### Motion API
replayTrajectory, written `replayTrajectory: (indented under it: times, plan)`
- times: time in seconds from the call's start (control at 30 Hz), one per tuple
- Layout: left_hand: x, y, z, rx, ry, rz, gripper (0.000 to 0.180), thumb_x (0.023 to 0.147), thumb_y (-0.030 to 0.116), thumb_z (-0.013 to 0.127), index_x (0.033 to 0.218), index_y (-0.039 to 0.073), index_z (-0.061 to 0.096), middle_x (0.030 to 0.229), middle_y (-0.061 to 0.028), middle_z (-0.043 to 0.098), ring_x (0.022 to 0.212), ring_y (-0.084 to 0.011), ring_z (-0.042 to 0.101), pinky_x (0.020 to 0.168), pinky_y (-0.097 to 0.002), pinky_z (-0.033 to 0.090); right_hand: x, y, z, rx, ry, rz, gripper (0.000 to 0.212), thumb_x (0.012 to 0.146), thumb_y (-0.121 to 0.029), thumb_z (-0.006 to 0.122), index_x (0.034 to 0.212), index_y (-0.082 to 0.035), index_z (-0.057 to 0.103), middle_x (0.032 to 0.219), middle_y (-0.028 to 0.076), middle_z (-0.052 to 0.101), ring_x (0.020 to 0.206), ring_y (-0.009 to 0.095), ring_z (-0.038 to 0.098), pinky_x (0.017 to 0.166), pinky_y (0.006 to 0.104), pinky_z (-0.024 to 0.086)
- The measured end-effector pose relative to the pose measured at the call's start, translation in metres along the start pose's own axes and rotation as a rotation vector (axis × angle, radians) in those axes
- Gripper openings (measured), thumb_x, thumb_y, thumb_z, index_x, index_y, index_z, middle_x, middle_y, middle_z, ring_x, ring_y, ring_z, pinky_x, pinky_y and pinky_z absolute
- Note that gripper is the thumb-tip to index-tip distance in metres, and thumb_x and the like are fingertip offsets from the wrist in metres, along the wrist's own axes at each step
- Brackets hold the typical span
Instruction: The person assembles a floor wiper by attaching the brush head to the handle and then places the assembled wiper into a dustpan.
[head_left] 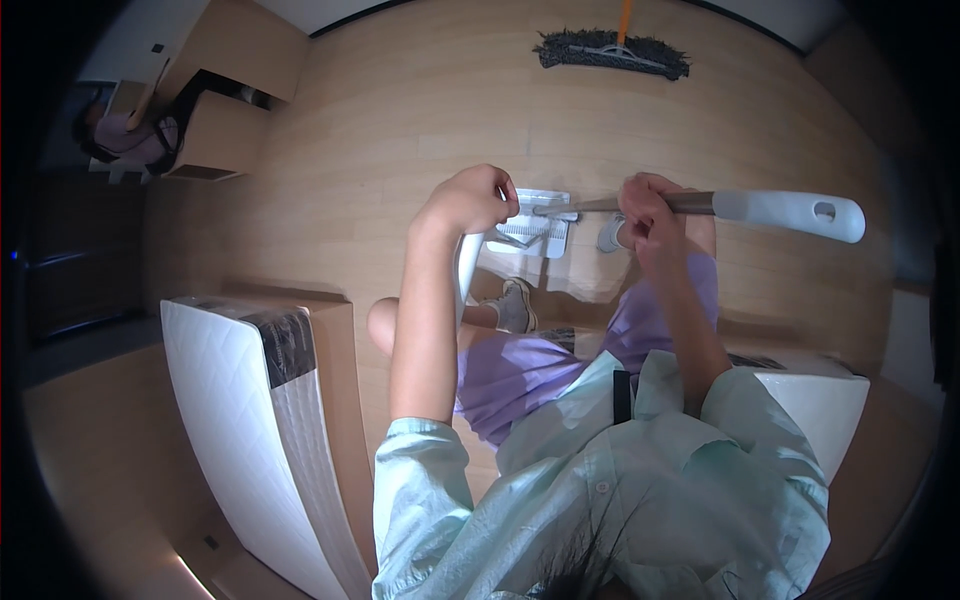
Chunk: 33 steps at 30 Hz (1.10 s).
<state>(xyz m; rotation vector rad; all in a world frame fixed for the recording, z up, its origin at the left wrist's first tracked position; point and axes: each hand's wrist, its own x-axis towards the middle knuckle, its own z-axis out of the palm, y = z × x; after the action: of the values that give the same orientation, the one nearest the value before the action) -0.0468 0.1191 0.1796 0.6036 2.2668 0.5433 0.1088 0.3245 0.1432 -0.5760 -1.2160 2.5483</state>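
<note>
My left hand (474,198) is closed, its fingers curled inward, around what looks like the white handle (467,266) of a dustpan. That handle runs down beside my left forearm, and the grip itself is partly hidden. Farther down, the pale dustpan (540,242) lies on the floor just ahead of my feet, with a row of comb-like teeth. In my closed right hand (652,212) is the shaft of a long-handled broom (790,212). Its white grip end sticks out to the right, while its far end reaches over the dustpan. The broom head is small and hard to make out.
A dark fringed mop (612,52) with an orange pole lies on the wooden floor (420,130) ahead. White mattresses (235,400) on wooden bed frames flank me left and right. At the far left are a wooden cabinet (225,135) and a person (140,135).
</note>
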Motion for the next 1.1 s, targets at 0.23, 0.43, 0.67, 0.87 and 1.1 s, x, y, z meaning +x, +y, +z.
replayTrajectory:
  times: [0.23, 0.43, 0.67, 0.87, 1.1]
  plan:
    - [0.001, 0.001, -0.002, -0.009, 0.011, -0.005, 0.017, 0.082, 0.012, 0.066, 0.095, 0.001, 0.069, 0.075, -0.0074, 0.07, 0.071, -0.0173, 0.064, 0.07, -0.0319, 0.051, 0.054, 0.069, -0.004, -0.333, -0.175, -0.157, 0.036, 0.084, -0.009, 0.077, 0.063, -0.009, 0.048, 0.062, -0.007, 0.04, 0.058, 0.005, 0.037, 0.05, 0.0264, 0.026]
    - [0.006, -0.002, 0.001, -0.012, -0.008, 0.034, 0.016, 0.083, 0.012, 0.067, 0.094, 0.001, 0.069, 0.073, -0.0063, 0.069, 0.07, -0.0159, 0.064, 0.068, -0.0315, 0.05, 0.054, 0.149, -0.052, -0.652, -0.524, -0.203, 0.049, 0.085, -0.016, 0.077, 0.062, -0.009, 0.034, 0.062, -0.004, 0.035, 0.062, 0.007, 0.031, 0.056, 0.0283, 0.025]
    - [0.003, -0.009, -0.002, -0.021, 0.003, 0.026, 0.015, 0.084, 0.012, 0.066, 0.094, 0.001, 0.069, 0.073, -0.006, 0.069, 0.07, -0.0155, 0.063, 0.068, -0.0315, 0.05, 0.004, 0.125, -0.037, -0.538, -0.396, -0.058, 0.043, 0.085, -0.015, 0.075, 0.058, -0.007, 0.042, 0.058, -0.005, 0.037, 0.057, 0.006, 0.035, 0.051, 0.0299, 0.025]
    - [0.008, -0.006, 0.001, -0.055, -0.006, -0.003, 0.017, 0.079, 0.014, 0.069, 0.092, 0.004, 0.072, 0.083, -0.0105, 0.072, 0.078, -0.0239, 0.069, 0.075, -0.0348, 0.054, 0.038, 0.062, -0.052, -0.161, -0.108, 0.161, 0.027, 0.085, -0.013, 0.072, 0.065, -0.01, 0.054, 0.06, -0.007, 0.04, 0.054, 0.004, 0.039, 0.046, 0.0237, 0.022]
    - [0.004, -0.005, -0.001, -0.064, -0.005, 0.004, 0.015, 0.081, 0.011, 0.067, 0.092, 0.002, 0.071, 0.078, -0.008, 0.07, 0.075, -0.0196, 0.066, 0.072, -0.0325, 0.051, 0.031, 0.024, -0.011, 0.145, -0.118, -0.064, 0.025, 0.084, -0.009, 0.069, 0.067, -0.011, 0.051, 0.061, -0.005, 0.041, 0.053, 0.004, 0.04, 0.042, 0.0216, 0.019]
